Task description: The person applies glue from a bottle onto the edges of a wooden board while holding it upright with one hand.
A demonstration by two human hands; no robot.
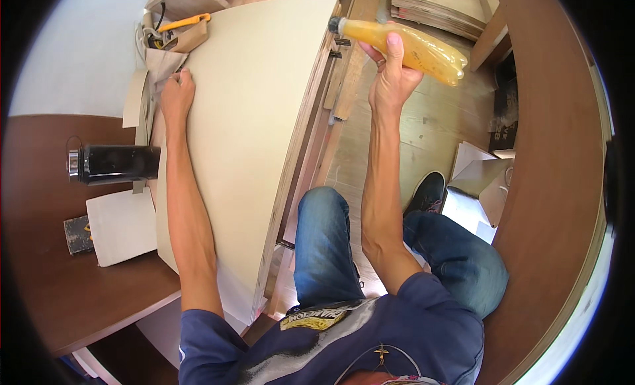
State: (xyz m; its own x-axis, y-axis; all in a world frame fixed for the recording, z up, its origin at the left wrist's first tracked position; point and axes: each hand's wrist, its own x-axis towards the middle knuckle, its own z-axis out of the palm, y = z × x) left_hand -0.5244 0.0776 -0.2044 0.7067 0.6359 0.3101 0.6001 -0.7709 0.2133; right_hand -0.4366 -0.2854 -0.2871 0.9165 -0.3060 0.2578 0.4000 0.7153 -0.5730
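A clear plastic bottle [413, 51] with yellowish contents and a dark cap lies nearly sideways in my right hand [395, 74]. Its cap points left, over the right edge of a large pale board [245, 120]. Dark specks show on the bottle's side. Far to the left, my left hand [177, 90] is closed at the board's left edge, beside a piece of brown cloth or paper [164, 62]. What its fingers grip, if anything, is hidden. My left forearm lies along the board.
A black flask [116, 164] and a white sheet [124, 226] are left of the board. An orange-handled tool [185, 22] rests at the far left. Stacked boards [436, 11] are at the far right. A brown panel [555, 186] borders my right side.
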